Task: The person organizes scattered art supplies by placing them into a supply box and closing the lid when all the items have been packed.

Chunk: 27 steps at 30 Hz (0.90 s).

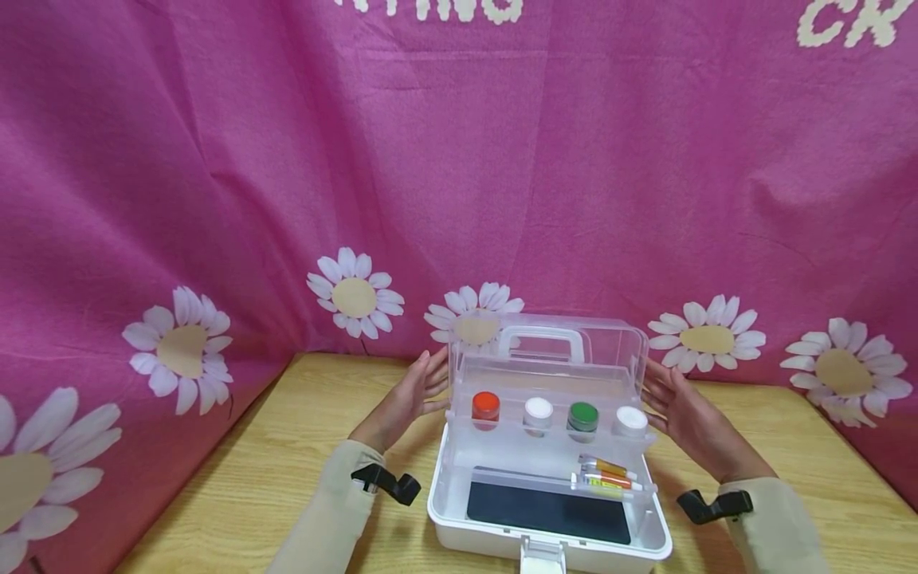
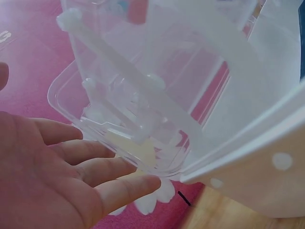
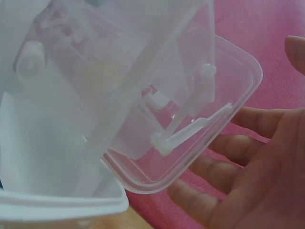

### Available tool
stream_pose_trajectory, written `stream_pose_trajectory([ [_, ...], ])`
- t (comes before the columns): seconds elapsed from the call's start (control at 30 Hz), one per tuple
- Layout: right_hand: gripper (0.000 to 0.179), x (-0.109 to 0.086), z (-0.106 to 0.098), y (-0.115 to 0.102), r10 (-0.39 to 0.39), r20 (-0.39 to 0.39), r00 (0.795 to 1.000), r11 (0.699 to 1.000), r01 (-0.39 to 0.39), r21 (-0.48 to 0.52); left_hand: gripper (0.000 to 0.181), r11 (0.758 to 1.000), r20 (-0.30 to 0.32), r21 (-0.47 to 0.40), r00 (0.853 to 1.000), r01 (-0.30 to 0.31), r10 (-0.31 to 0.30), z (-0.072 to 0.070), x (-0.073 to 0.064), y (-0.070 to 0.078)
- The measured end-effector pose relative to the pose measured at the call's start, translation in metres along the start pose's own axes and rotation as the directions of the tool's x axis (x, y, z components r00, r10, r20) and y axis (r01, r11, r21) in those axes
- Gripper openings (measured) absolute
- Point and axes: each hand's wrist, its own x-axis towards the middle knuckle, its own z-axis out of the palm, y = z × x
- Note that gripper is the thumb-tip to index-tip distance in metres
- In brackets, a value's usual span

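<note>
A white storage box (image 1: 473, 536) stands on the table with its clear lid (image 1: 617, 343) raised at the back. Its upper tray holds a red-topped jar (image 1: 485, 405), a green-topped jar (image 1: 583, 416) and two white-topped jars. Small tubes (image 1: 608, 474) lie in the lower tray, above a dark flat slab (image 1: 548, 510) in the base. My left hand (image 1: 412, 392) is at the lid's left side, fingers extended near its edge (image 2: 114, 138). On the lid's right side is my right hand (image 1: 684, 410), its straight fingers along the lid's rim (image 3: 190, 162). Whether the fingertips touch cannot be told.
The box rests on a wooden table (image 1: 287, 446). Behind the table hangs a pink cloth (image 1: 430, 175) with daisies, close to the raised lid. A white latch (image 1: 541, 554) hangs at the box's front. A white handle (image 1: 543, 335) is on the lid.
</note>
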Motion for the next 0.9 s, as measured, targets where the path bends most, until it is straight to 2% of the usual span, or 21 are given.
stream_pose_trajectory([
  [0.47,0.054,0.0,0.005,-0.014,-0.007,0.023,1.0,0.999,0.008,-0.044,0.079,0.996,-0.014,0.072,0.999,0.047,-0.046,0.002,-0.003,0.01],
  [0.6,0.054,-0.001,0.007,-0.017,0.005,0.001,1.0,0.994,-0.004,-0.108,0.083,0.994,-0.014,0.088,0.998,0.059,-0.058,0.003,-0.005,0.014],
  [0.77,0.058,-0.001,0.011,-0.024,0.044,-0.039,0.998,0.974,-0.051,-0.223,0.088,0.99,-0.03,0.117,0.997,0.078,-0.075,0.005,-0.008,0.02],
  [0.9,0.063,-0.002,0.014,-0.032,0.078,-0.065,0.995,0.958,-0.093,-0.272,0.088,0.986,-0.046,0.137,0.995,0.091,-0.085,0.008,-0.011,0.025],
])
